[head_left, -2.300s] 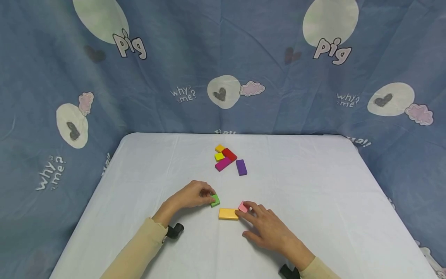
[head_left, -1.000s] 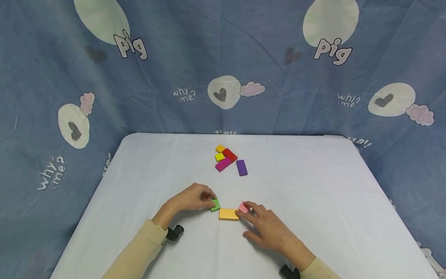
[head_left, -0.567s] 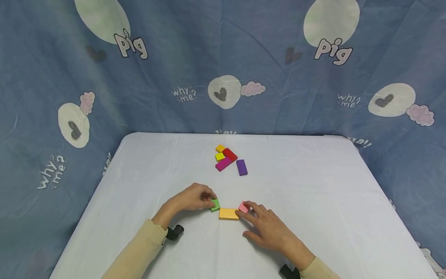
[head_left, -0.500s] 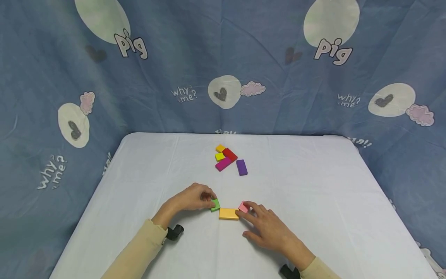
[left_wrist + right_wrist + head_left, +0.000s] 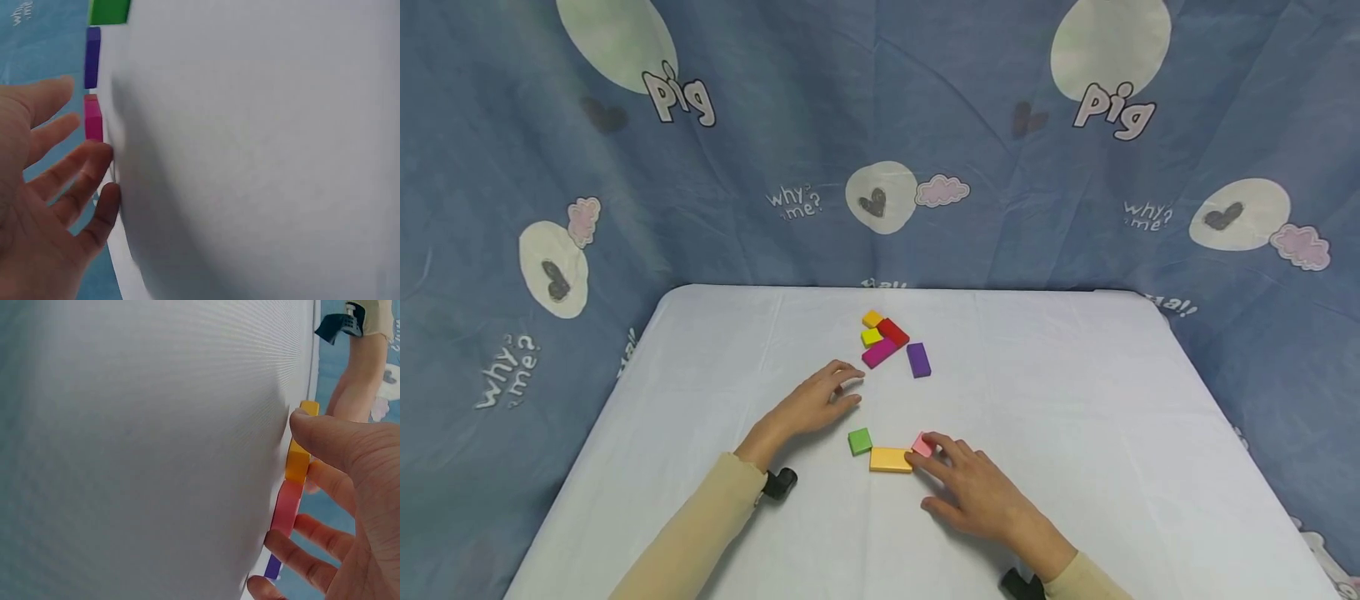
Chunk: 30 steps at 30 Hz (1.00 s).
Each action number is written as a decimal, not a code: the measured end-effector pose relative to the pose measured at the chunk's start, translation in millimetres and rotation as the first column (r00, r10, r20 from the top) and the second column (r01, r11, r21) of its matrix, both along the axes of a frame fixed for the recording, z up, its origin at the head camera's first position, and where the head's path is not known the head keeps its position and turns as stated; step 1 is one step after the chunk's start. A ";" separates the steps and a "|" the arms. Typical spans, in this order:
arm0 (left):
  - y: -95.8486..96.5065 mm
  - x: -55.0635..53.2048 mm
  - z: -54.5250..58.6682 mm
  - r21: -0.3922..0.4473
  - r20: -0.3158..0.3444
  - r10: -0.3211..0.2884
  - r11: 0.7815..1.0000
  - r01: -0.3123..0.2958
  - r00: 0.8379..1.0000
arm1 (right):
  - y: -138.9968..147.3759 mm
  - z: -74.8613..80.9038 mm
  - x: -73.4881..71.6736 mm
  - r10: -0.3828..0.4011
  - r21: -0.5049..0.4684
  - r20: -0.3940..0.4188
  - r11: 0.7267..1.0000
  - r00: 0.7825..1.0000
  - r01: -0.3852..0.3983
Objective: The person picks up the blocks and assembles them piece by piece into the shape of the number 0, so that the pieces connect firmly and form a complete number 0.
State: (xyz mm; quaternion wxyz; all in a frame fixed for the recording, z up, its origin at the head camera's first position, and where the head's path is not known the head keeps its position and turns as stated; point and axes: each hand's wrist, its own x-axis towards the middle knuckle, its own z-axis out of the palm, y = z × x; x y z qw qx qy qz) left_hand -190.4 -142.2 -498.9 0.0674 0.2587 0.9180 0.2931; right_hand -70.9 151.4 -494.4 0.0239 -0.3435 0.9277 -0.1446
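Observation:
My left hand (image 5: 808,404) hovers over the table with nothing in it, its spread fingers a little in front of a magenta block (image 5: 880,353). A green block (image 5: 860,442) lies released on the cloth, its corner at the left end of a long orange-yellow block (image 5: 891,460). At that block's right end, the fingertips of my right hand (image 5: 981,492) rest on a small pink block (image 5: 922,445) and the orange-yellow block's end, the thumb held away. In the right wrist view the pink block (image 5: 287,506) shows beside the loosely extended fingers.
Toward the back of the white-covered table (image 5: 1075,392) lie a red block (image 5: 894,332), a yellow block (image 5: 871,337), a small orange block (image 5: 872,318) and a purple block (image 5: 918,360). A patterned blue cloth (image 5: 985,250) hangs behind the table.
My left hand slid the green block toward the orange-yellow block's left end, then let go and moved back toward the magenta block. The right hand has stayed in place.

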 end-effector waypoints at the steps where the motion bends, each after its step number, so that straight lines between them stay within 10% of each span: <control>1: 0.6 -2.2 -0.7 -0.013 -0.005 0.004 1.000 -0.004 1.000 | 0.0 -0.1 -0.3 0.000 0.002 0.000 1.000 1.000 0.000; 30: 13.2 -18.2 0.1 -0.215 -0.084 -0.061 0.976 0.041 0.995 | 0.0 0.7 1.3 -0.005 0.003 0.009 1.000 1.000 0.005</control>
